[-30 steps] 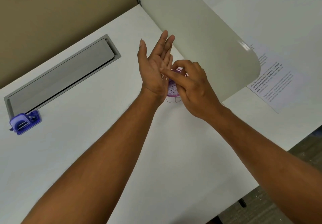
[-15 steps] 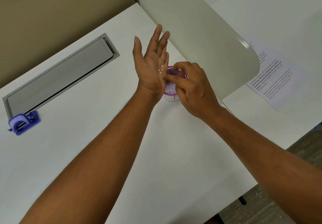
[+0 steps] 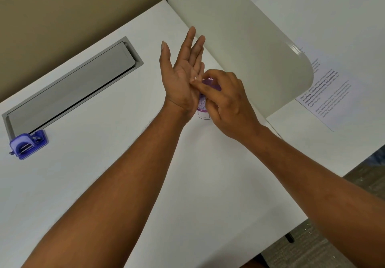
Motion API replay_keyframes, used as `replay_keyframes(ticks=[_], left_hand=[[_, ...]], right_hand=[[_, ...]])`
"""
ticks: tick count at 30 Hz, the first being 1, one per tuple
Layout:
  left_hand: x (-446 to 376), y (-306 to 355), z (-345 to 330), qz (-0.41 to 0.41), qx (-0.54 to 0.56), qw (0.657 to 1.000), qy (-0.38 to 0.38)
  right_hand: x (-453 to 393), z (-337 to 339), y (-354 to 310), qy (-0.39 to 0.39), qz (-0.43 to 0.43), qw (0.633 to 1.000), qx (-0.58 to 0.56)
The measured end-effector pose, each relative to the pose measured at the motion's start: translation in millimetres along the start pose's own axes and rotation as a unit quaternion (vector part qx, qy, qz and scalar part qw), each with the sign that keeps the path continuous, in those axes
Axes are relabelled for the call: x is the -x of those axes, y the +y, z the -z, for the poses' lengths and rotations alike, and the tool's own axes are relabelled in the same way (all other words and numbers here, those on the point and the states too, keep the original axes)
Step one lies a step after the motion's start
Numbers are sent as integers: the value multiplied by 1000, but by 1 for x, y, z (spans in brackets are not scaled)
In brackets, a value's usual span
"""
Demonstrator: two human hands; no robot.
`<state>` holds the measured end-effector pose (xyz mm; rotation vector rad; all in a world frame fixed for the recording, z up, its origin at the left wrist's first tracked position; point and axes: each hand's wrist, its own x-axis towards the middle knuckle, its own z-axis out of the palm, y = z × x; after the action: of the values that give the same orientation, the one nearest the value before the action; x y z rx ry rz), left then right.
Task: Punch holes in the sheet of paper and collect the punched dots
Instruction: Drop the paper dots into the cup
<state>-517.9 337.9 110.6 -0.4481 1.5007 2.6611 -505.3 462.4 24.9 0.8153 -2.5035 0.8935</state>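
Left hand [image 3: 183, 80] mid-frame, palm up, fingers straight, white dot [image 3: 195, 78] on palm; right hand [image 3: 227, 103] fingers curled, index fingertip on that palm; purple container [image 3: 203, 106] beneath; hole punch [image 3: 28, 144] left edge.

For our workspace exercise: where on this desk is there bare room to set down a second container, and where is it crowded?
Bare desk lies between the purple hole punch, the grey cable flap and the left forearm. It is crowded where the left hand and right hand meet over the purple container, beside the divider.
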Motion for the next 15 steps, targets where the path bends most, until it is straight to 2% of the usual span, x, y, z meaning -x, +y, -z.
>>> replay_keyframes(ticks=[5, 10, 15], left_hand=[[1, 0, 2, 0, -10, 1000, -1], [1, 1, 0, 3, -8, 1000, -2], [2, -2, -1, 6, -18, 1000, -5]], right_hand=[[2, 1, 3, 19, -24, 1000, 5], [-1, -2, 2, 2, -29, 999, 17], [1, -1, 1, 40, -46, 998, 11]])
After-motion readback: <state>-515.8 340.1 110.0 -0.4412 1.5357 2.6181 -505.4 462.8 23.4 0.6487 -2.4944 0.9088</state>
